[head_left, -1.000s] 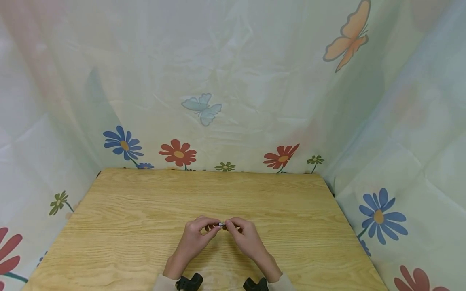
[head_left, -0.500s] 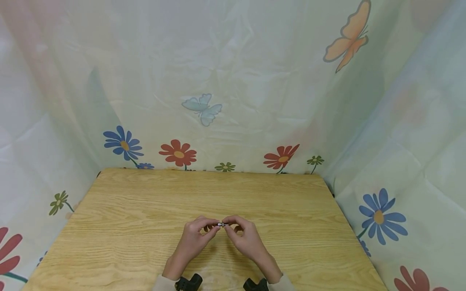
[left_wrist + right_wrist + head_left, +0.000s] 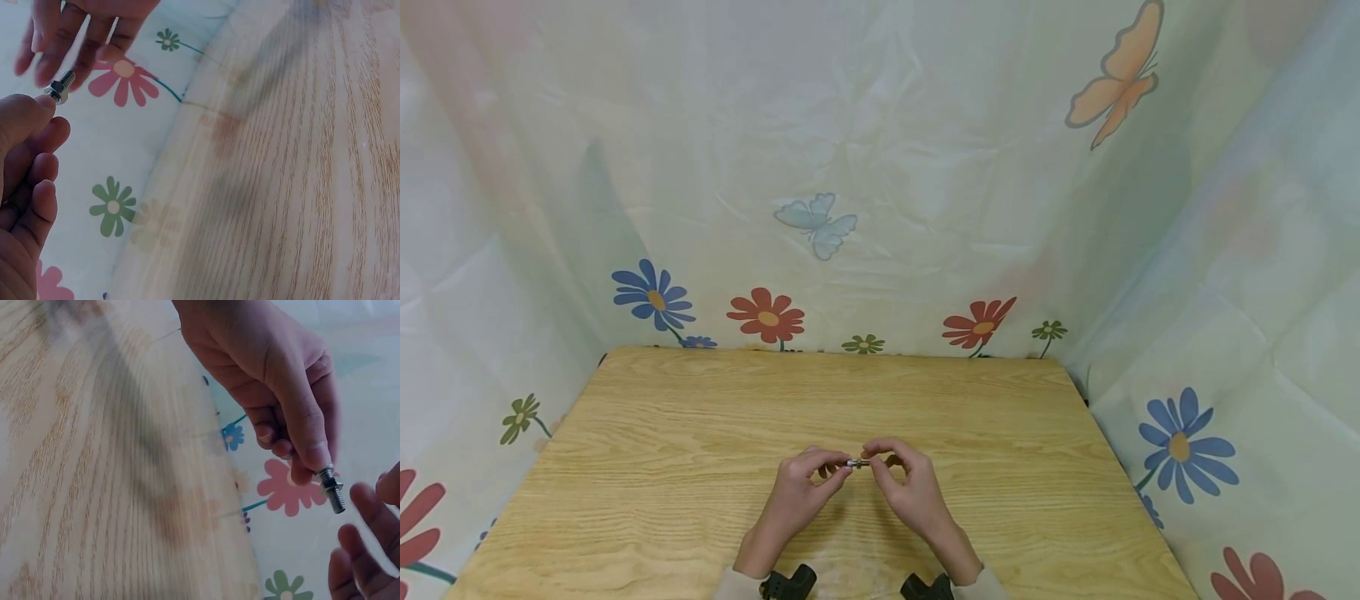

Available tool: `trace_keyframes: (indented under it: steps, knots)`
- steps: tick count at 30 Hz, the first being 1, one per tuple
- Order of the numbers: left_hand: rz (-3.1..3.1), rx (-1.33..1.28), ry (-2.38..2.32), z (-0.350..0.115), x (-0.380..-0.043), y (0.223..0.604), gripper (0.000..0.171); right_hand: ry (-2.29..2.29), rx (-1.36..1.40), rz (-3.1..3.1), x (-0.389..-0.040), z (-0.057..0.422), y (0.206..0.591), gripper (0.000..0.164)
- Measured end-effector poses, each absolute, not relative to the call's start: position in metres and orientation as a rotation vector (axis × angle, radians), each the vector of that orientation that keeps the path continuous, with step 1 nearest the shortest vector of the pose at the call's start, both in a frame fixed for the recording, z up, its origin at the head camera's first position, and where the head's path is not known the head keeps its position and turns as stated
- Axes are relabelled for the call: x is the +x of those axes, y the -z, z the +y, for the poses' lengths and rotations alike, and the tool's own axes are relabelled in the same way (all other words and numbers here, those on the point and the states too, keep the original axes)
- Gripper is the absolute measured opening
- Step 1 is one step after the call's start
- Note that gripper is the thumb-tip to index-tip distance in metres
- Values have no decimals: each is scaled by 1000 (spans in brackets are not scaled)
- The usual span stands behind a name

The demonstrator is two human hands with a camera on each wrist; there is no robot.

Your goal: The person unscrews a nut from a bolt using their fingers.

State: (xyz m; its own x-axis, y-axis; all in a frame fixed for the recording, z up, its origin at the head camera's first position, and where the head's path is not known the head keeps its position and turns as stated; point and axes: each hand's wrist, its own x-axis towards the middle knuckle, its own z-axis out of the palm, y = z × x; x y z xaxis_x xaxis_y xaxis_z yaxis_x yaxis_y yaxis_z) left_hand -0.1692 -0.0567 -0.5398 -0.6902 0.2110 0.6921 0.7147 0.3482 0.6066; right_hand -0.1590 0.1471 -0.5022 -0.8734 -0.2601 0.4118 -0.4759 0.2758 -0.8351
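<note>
Held between the thumb and fingertips of my left hand [image 3: 808,483] is a small metal bolt [image 3: 336,499], its threaded end sticking out toward the right hand. A hex nut [image 3: 331,484] sits partway along the thread. The left fingers hide the bolt's other end. My right hand [image 3: 910,487] is beside the free end, thumb and forefinger spread apart. In the left wrist view, the right fingers [image 3: 94,37] reach out loosely behind the bolt, gripping nothing. The right wrist view has these fingers close beside the threaded tip.
Both hands are above a wood-grain table [image 3: 700,408]. A pale curtain [image 3: 910,167] printed with flowers and butterflies hangs behind the table and along both sides. Black wrist cameras [image 3: 790,582] are strapped near the light sleeves [image 3: 981,585].
My right fingers have loosened from around the nut and spread apart, moving slightly to the right, so more of the bolt shows. The left hand keeps its pinch in nearly the same place.
</note>
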Motion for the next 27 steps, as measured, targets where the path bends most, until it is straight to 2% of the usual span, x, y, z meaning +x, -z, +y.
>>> trace_keyframes:
  steps: [6,14,21,27]
  knots:
    - [-2094,-816,1341,-57,-169,541,16,-1659,504,-2475,-162,146,506,16]
    - [-2059,-834,1362,-56,-170,541,17,-1648,504,-2662,-164,147,511,32]
    - [-2056,-811,1357,-56,-170,541,19,-1648,581,-2684,-162,147,509,19]
    - [-2066,-798,1345,-57,-170,544,21,-1705,636,-2601,-163,147,511,21]
